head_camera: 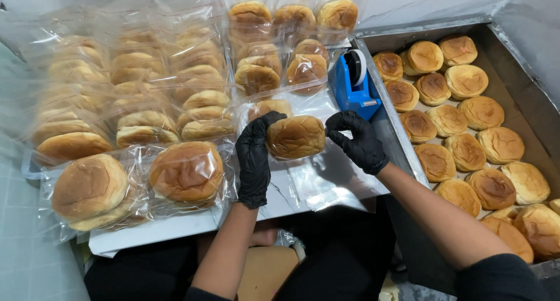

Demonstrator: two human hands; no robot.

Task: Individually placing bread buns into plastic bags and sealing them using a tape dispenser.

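At frame centre, the black-gloved left hand (pixel 254 161) clamps a glossy golden bun (pixel 296 137) in its clear plastic bag, steadying it while the gloved right hand (pixel 357 142) pinches thumb and fingertips together beside it, seemingly on something small. A blue tape dispenser (pixel 354 84) sits just above, within reach; bagged buns (pixel 146 97) stack at left, and bare round ones fill the metal tray (pixel 525 85) at right.

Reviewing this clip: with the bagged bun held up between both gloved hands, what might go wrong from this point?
The left hand alone grips the bagged bun; the right hand pinches beside it, so the bun may slip down onto the loose clear bags. The tape dispenser stands right at the tray's rim, so a reaching hand might knock it onto the unwrapped buns. Squeezing might dent the soft bun.
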